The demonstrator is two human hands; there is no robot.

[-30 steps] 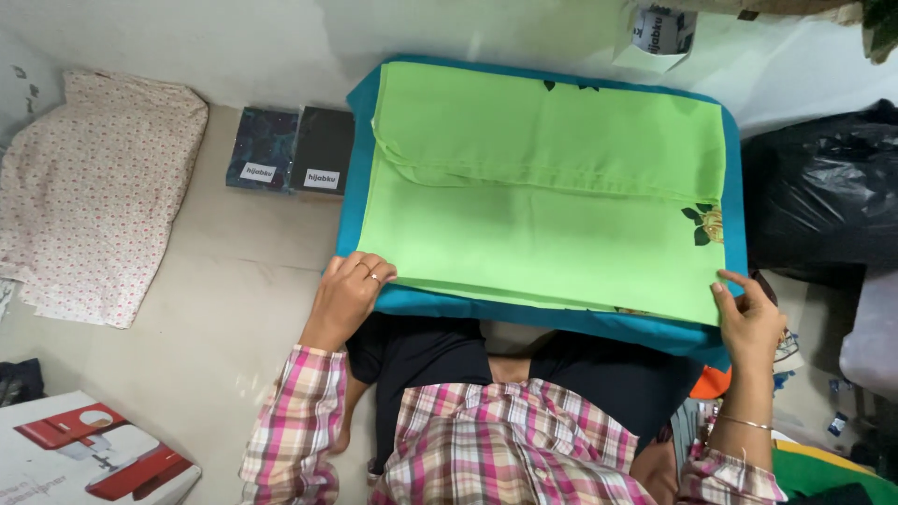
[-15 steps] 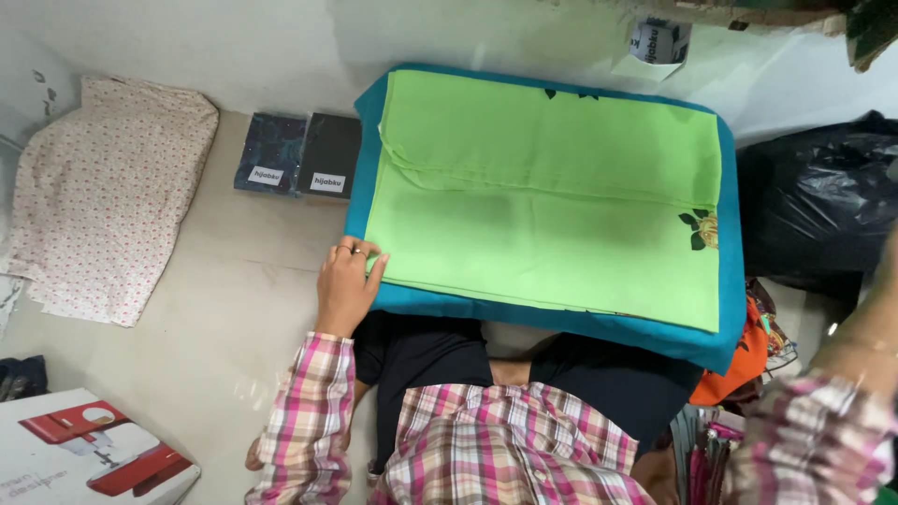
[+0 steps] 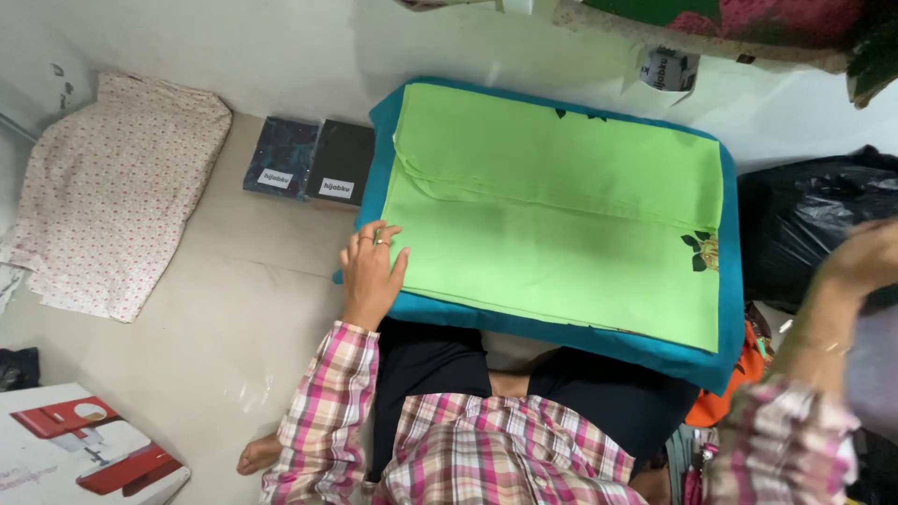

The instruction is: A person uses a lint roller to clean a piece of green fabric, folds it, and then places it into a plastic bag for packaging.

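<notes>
Pressing flat, the left hand [image 3: 371, 271] spreads released fingers [image 3: 382, 241] on the green cloth [image 3: 552, 224]. The right hand [image 3: 865, 257] has lifted off it, blurred; its grip I cannot tell.

We count one green folded cloth [image 3: 552, 215], lying on one teal cushion [image 3: 730, 355]. Two dark flat packets [image 3: 313, 164] sit side by side. We count one floral pillow [image 3: 122, 196], one black plastic bag [image 3: 814, 224] and one white box with a red picture [image 3: 84, 454]. Two hands are visible: left hand [image 3: 371, 273], right hand [image 3: 865, 257].
</notes>
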